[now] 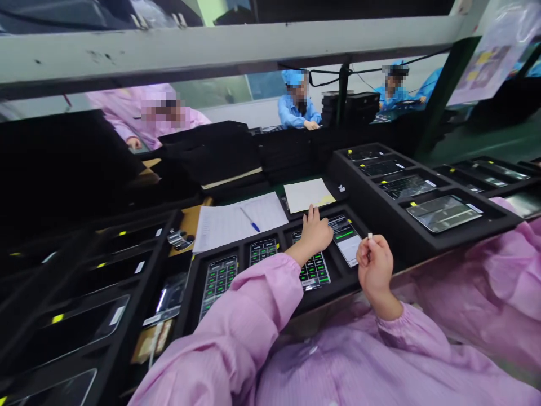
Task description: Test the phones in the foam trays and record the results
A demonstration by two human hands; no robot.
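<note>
My left hand (315, 234) reaches over a black foam tray (353, 276), fingers stretched toward a pale paper pad (308, 194). Below it lies a phone (315, 270) with a grid of green-marked cells on its lit screen. Whether the fingertips touch anything is unclear. At the tray's right end, my right hand (376, 265) is closed in a pinch around a small white-tipped piece (370, 236), too small to name. Beside that hand rests another lit phone (344, 239) with a white lower screen. Two more phones (218, 282) with green-marked grids sit in the left slots.
A printed sheet (236, 220) with a blue pen (250, 220) lies behind the tray. Stacked foam trays (380, 220) holding phones stand at right; more trays (122, 349) lie at left. Across the bench are co-workers in pink and blue. A person's pink sleeve (486, 276) is close on my right.
</note>
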